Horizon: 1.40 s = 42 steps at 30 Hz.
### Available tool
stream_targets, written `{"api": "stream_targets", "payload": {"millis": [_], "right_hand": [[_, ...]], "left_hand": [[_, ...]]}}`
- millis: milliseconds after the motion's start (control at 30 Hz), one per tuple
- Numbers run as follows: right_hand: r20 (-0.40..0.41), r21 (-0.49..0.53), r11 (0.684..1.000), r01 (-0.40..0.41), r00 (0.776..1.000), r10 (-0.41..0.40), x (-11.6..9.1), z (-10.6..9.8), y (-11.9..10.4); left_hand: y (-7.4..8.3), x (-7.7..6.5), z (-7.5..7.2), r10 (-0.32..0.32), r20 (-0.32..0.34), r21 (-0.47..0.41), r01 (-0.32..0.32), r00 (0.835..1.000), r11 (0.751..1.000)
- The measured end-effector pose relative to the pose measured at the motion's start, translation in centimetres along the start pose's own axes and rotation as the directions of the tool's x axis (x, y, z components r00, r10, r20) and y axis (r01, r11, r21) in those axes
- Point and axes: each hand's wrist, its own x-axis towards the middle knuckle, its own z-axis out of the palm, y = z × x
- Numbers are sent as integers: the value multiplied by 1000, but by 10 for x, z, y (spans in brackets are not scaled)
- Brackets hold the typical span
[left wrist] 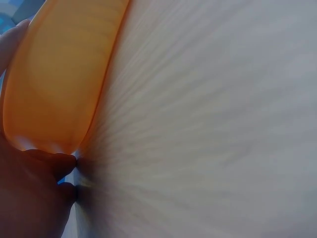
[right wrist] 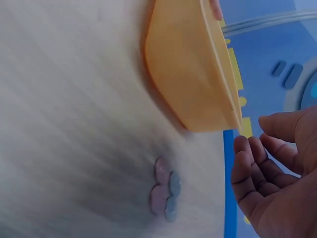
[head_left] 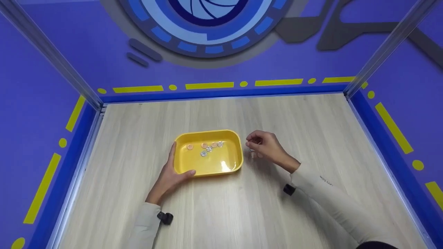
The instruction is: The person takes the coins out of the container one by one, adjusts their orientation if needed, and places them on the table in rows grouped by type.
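Observation:
A yellow plastic tray with rounded corners sits on the table. Copper coins and silver coins, several in all, lie flat on its floor. My left hand holds the tray's left end, thumb over the front rim and fingers along the left wall. Just beyond the tray's right wall hovers my right hand, fingers loosely bent. In the right wrist view its thumb and fingertips stand apart, with nothing visible between them. Below it, a small cluster of pink-looking and grey coins lies on the table, partly covered in the head view.
The light wood table is bounded by a blue back wall and blue side panels with yellow dashes. Metal posts stand at the back corners. A small black camera is strapped to the left wrist.

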Motion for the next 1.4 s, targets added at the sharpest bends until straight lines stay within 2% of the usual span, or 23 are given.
{"api": "stream_targets", "payload": {"millis": [300, 633, 867, 1033, 1233, 1400], "right_hand": [[87, -42, 997, 71, 994, -68, 21, 14, -22], [165, -64, 987, 146, 977, -134, 44, 38, -26], [227, -79, 986, 144, 966, -123, 59, 53, -31], [304, -112, 979, 169, 944, -128, 67, 63, -32], [414, -134, 973, 186, 903, -115, 74, 77, -34], [485, -227, 950, 215, 871, -82, 80, 85, -34]], "left_hand": [[2, -2, 0, -12, -4, 17, 12, 1000, 1000], [2, -1, -1, 16, 0, 16, -16, 1000, 1000], [2, -1, -1, -4, -5, 18, 4, 1000, 1000], [1, 1, 1, -4, 2, -6, 4, 1000, 1000], [0, 2, 1, -3, 0, 2, 3, 1000, 1000], [-1, 1, 0, -3, -9, 18, 3, 1000, 1000]]}}
